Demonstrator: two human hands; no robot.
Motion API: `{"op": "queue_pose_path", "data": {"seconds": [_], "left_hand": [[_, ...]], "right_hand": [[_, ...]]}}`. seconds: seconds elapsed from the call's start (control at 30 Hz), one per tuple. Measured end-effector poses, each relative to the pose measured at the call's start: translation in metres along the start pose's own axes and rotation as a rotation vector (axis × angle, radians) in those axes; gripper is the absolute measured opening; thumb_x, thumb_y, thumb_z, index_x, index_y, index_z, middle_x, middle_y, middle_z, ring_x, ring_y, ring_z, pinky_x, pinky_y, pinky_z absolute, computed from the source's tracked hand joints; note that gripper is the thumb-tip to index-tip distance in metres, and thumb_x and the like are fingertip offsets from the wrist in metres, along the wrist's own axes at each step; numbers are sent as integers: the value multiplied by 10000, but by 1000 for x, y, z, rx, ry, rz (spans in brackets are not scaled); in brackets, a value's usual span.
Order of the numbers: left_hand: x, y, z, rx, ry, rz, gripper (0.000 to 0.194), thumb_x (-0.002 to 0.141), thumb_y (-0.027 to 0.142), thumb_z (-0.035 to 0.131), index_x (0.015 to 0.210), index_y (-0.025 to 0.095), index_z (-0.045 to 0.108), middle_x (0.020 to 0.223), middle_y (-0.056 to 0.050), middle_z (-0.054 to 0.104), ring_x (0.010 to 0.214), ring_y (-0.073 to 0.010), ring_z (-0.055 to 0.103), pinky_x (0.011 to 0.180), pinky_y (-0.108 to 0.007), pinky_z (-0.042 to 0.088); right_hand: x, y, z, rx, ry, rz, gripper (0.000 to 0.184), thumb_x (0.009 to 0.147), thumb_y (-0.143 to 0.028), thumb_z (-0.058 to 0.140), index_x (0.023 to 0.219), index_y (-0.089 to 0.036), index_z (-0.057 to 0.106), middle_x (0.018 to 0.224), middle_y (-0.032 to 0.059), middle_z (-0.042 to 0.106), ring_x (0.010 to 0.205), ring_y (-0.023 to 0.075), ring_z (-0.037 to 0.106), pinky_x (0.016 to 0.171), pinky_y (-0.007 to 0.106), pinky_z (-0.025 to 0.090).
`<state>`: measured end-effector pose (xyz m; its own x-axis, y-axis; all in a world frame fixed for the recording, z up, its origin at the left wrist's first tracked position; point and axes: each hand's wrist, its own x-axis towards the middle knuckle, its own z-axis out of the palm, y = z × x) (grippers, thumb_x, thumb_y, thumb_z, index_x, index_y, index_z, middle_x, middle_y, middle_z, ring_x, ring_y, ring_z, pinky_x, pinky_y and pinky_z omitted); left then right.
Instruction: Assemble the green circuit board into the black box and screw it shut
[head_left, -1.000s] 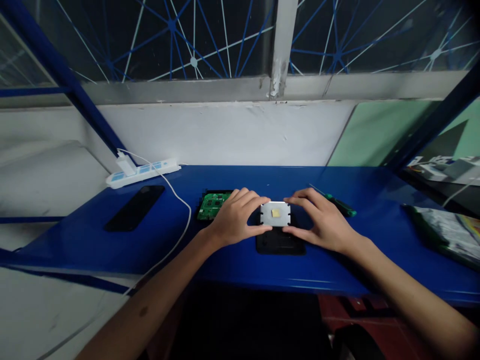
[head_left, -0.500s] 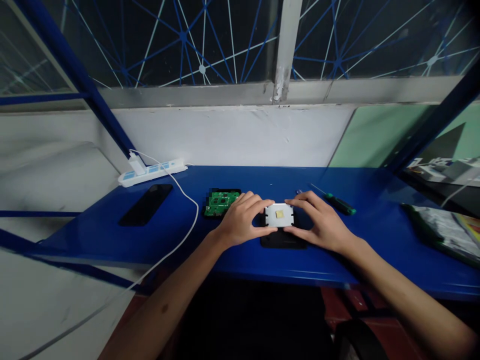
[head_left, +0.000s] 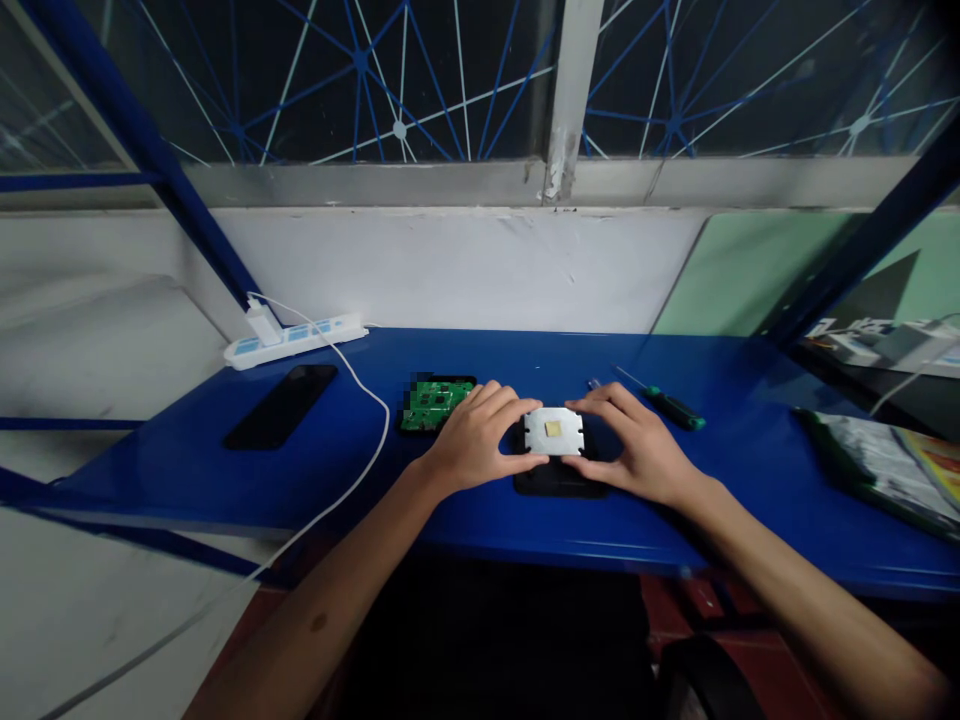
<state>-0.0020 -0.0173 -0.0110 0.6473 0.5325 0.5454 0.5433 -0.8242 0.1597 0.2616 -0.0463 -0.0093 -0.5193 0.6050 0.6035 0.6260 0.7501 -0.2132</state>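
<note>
A silver metal plate (head_left: pixel 568 440) with notched short sides and a small yellowish square pad (head_left: pixel 553 429) on its face is held between both hands. My left hand (head_left: pixel 484 435) pinches its left end, thumb at the near edge and fingers at the far edge. At the right end, my right hand (head_left: pixel 634 440) grips it the same way. Beneath the plate lies a flat black casing (head_left: pixel 559 480), partly hidden by the plate and hands. Just left of my left hand sits a green circuit board (head_left: pixel 435 404) in a black frame.
Behind my right hand lies a screwdriver (head_left: pixel 675 408) with a green and black handle. A black phone (head_left: pixel 281 407), a white power strip (head_left: pixel 296 341) and a trailing white cable (head_left: pixel 367 465) are on the left. A shiny plastic bag (head_left: pixel 877 465) rests at the right of the blue table (head_left: pixel 480 535).
The whole view has shifted slightly. Both hands keep the same hold on the metal plate, which stays above the black casing and tilts a little differently.
</note>
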Motion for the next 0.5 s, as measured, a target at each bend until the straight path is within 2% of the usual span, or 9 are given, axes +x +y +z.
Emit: {"op": "queue_pose_path", "data": {"seconds": [0.1, 0.27, 0.37, 0.5], "left_hand": [[2, 0, -2, 53, 18, 22, 533, 876, 566, 691, 1268, 216, 600, 1057, -82, 629, 964, -265, 558, 827, -420, 468], [9, 6, 0, 148, 29, 75, 507, 892, 496, 685, 1261, 160, 601, 1071, -101, 613, 959, -270, 536, 821, -412, 438], [14, 13, 3, 129, 25, 63, 471, 899, 424, 663, 1281, 162, 581, 1069, -87, 618, 967, -268, 539, 820, -408, 429], [18, 19, 6, 69, 10, 25, 434, 889, 447, 690, 1211, 174, 592, 1066, -79, 634, 968, -267, 545, 821, -410, 431]], "right_hand": [[1, -1, 1, -14, 28, -25, 528, 845, -443, 737, 1282, -216, 548, 1079, 111, 633, 971, 256, 650, 848, 483, 602], [4, -6, 1, -35, 64, -68, 532, 851, -461, 737, 1270, -193, 547, 1055, 116, 634, 932, 245, 660, 786, 448, 618], [4, -9, 0, -52, 93, -82, 553, 850, -461, 741, 1284, -184, 539, 1049, 116, 632, 910, 237, 662, 787, 443, 619], [5, -9, 1, -54, 87, -101, 627, 845, -490, 733, 1350, -193, 508, 1071, 119, 622, 930, 245, 656, 797, 440, 614]]}}
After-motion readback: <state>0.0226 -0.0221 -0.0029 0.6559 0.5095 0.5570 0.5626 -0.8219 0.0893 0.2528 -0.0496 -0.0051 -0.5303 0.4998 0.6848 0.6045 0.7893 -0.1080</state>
